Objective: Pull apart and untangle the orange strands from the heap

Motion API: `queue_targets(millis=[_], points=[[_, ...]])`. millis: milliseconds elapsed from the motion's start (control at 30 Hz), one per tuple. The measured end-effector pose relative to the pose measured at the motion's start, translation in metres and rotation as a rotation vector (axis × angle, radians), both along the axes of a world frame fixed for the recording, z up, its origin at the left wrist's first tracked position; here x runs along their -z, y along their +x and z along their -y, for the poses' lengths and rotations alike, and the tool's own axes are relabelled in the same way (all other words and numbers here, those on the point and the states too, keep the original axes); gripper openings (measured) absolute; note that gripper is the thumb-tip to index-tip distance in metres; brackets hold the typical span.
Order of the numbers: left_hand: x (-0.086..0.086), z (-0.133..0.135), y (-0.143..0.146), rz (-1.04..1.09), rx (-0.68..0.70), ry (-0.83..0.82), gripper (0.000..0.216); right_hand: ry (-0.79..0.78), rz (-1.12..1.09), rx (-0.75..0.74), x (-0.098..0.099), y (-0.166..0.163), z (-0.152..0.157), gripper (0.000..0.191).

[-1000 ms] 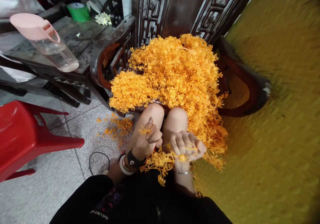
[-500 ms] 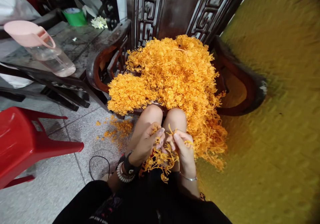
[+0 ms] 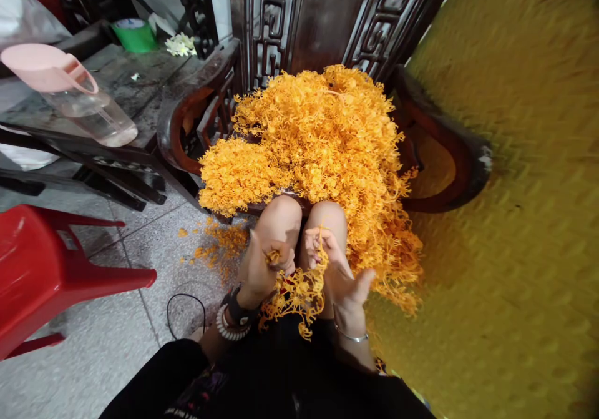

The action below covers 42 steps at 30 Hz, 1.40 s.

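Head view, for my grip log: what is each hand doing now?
Left hand: closed, holding bright orange branching strands.
Right hand: thumb spread, grip cannot be told.

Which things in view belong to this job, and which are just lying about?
Belonging to the job:
left hand
right hand
tangle of orange sprigs
heap of orange sprigs

Lying about:
pink-topped jug
red plastic stool
white flowers
green roll
black cable

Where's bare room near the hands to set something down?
Bare floor tile between the red plastic stool and black cable; dark tabletop between the pink-lidded pitcher and white flowers. Crowded: around the left hand and right hand, among orange strands heaped on the carved wooden chair.
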<state>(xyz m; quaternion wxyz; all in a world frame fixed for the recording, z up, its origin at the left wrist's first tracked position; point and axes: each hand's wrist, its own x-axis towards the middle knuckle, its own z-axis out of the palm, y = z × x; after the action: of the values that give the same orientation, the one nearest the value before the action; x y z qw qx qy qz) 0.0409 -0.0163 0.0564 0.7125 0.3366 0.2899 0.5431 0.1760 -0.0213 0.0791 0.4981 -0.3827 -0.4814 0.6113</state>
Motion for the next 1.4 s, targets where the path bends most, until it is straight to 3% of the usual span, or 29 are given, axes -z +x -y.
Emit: queue_targets(millis=[67, 167, 233, 300, 367, 433, 533, 667, 833, 933, 1100, 1267, 1400], points=[[-0.002, 0.004, 0.000, -0.248, -0.054, 0.149, 0.059, -0.007, 0.054, 0.086, -0.005, -0.006, 0.002, 0.064], [-0.011, 0.007, 0.001, -0.625, -0.064, 0.332, 0.037, -0.017, 0.201, 0.049, -0.008, -0.010, 0.003, 0.043], [-0.015, 0.007, 0.002, -0.845, -0.067, 0.384, 0.027, -0.013, 0.291, -0.011, -0.009, -0.009, 0.003, 0.039], [-0.015, 0.006, 0.002, -0.918, -0.067, 0.367, 0.023, 0.017, 0.348, 0.004, -0.008, -0.006, 0.003, 0.037], [-0.012, 0.004, 0.000, -0.922, -0.085, 0.365, 0.030, -0.002, 0.312, 0.005, -0.006, -0.002, 0.003, 0.023], [-0.009, 0.002, -0.003, -0.916, -0.101, 0.387, 0.030, -0.105, 0.137, -0.069, -0.004, 0.001, 0.003, 0.014], [-0.008, 0.001, -0.007, -0.739, -0.041, 0.372, 0.029, -0.221, -0.157, -0.129, 0.003, -0.001, 0.006, 0.036], [-0.004, 0.005, -0.004, -0.318, 0.096, 0.241, 0.041, -0.216, -0.341, -0.078, 0.012, -0.009, 0.008, 0.050], [0.002, 0.004, -0.003, 0.006, -0.001, 0.055, 0.050, -0.154, -0.702, 0.199, 0.005, -0.001, -0.007, 0.049], [0.003, 0.002, -0.003, 0.188, 0.058, -0.018, 0.043, -0.189, -0.641, 0.262, -0.005, 0.002, -0.015, 0.044], [0.007, 0.002, 0.001, 0.039, 0.204, 0.007, 0.027, -0.157, -0.368, 0.220, -0.005, -0.002, -0.014, 0.024], [0.002, 0.004, 0.003, -0.386, 0.082, 0.165, 0.037, -0.157, -0.281, 0.210, 0.002, -0.004, -0.009, 0.015], [-0.013, 0.002, 0.004, -0.769, 0.023, 0.317, 0.024, -0.121, -0.357, 0.079, 0.002, -0.007, -0.005, 0.024]])
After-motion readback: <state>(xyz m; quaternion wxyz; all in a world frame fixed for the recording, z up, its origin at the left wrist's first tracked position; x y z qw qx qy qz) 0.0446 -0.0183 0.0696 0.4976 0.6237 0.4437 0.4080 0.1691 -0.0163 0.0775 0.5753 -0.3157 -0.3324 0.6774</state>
